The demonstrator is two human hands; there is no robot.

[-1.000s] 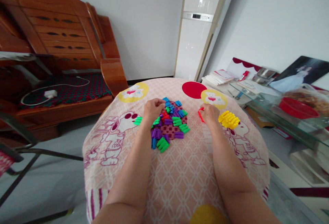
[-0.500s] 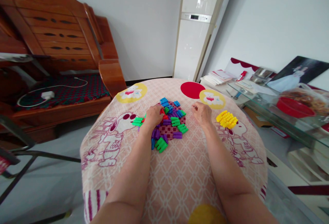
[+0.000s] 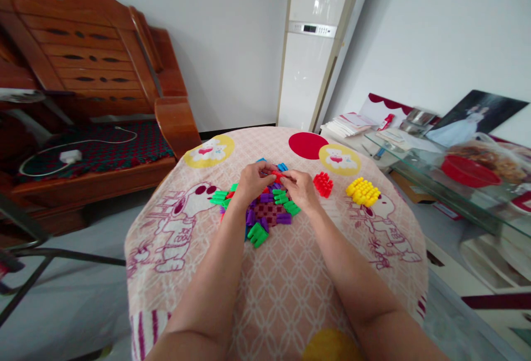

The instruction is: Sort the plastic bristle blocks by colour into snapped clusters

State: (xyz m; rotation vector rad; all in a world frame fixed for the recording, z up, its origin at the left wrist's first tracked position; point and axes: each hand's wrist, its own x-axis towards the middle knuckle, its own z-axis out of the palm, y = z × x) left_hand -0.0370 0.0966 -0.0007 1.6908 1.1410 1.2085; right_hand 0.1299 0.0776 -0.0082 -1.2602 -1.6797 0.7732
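Observation:
A mixed pile of small plastic blocks (image 3: pixel 265 212), green, purple, blue and red, lies on the pink cartoon cloth (image 3: pixel 290 283) over a round table. My left hand (image 3: pixel 251 181) and my right hand (image 3: pixel 298 188) meet above the pile, fingers pinched together on a small red block (image 3: pixel 277 173) held between them. To the right, a group of red blocks (image 3: pixel 322 184) sits apart, and a group of yellow blocks (image 3: pixel 363 192) lies further right.
A wooden bench (image 3: pixel 91 90) with a dark cushion and a white charger stands to the left. A tall white air conditioner (image 3: pixel 309 46) is behind the table. A glass table (image 3: pixel 448 178) with a red bowl, papers and a photo is at the right.
My right hand left the red group and moved left to the pile. My left hand picked up a red block, and both hands now meet on it.

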